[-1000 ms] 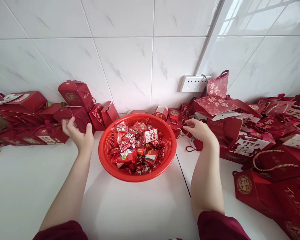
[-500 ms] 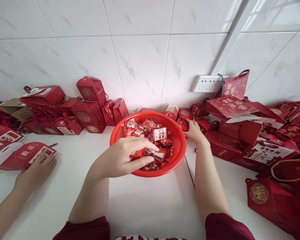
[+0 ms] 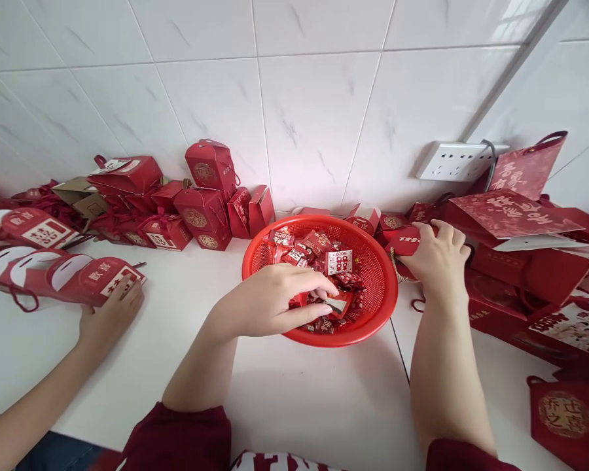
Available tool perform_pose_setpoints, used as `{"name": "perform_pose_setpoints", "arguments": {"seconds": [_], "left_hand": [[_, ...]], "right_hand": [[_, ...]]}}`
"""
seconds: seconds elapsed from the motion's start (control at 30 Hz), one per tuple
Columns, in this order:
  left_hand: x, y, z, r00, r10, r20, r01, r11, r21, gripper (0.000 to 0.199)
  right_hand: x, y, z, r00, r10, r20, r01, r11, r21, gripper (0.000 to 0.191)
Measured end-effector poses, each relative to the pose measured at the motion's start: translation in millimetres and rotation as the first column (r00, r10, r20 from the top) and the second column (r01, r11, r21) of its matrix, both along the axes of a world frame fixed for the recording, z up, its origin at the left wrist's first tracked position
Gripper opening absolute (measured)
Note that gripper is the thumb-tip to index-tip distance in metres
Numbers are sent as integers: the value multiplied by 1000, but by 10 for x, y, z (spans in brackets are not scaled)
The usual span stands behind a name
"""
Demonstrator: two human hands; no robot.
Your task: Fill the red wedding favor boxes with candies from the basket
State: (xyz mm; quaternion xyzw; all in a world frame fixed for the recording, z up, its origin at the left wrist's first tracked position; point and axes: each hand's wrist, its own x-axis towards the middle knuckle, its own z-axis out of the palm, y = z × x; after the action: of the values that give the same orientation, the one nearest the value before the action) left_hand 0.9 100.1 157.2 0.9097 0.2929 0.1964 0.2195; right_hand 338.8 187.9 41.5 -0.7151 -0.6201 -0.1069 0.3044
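Observation:
A red plastic basket [image 3: 373, 281] full of small wrapped candies [image 3: 319, 242] stands in front of me on the white table. Over its near left side, my left hand [image 3: 279, 301] is curled, with thumb and fingertips closed on a red wrapped candy [image 3: 339, 303]. My right hand [image 3: 436, 255] reaches past the basket's right rim and grips a small red gift box [image 3: 405, 241] from above. A twisted cord handle [image 3: 397, 265] hangs by that box; my fingers cover part of it.
Another person's hand [image 3: 112, 307] rests on a row of red boxes [image 3: 95, 278] at left. More red boxes [image 3: 201, 209] line the tiled wall. Larger boxes [image 3: 520, 261] crowd the right, below a white power strip [image 3: 454, 160].
My view has swung left. My right hand has shifted its hold and pulled a red box out beside the basket. My left hand stays over the candies.

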Motion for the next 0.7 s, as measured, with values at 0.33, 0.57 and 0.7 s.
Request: {"name": "perform_pose_setpoints", "arguments": {"seconds": [0.33,0.57,0.7], "left_hand": [[-59,53,-16,995,91,-37,-91,996,11,24],[-65,93,-25,989,124,-79,-124,992,3,24],[-52,107,-27,987,140,-74,-140,990,3,24]], "right_hand": [[75,16,-151,998,-40,46,44,996,-82,30],[-19,-147,109,977,-214,-7,213,976,-43,38],[-85,-200,298,914,-341,-220,358,933,41,52]]}}
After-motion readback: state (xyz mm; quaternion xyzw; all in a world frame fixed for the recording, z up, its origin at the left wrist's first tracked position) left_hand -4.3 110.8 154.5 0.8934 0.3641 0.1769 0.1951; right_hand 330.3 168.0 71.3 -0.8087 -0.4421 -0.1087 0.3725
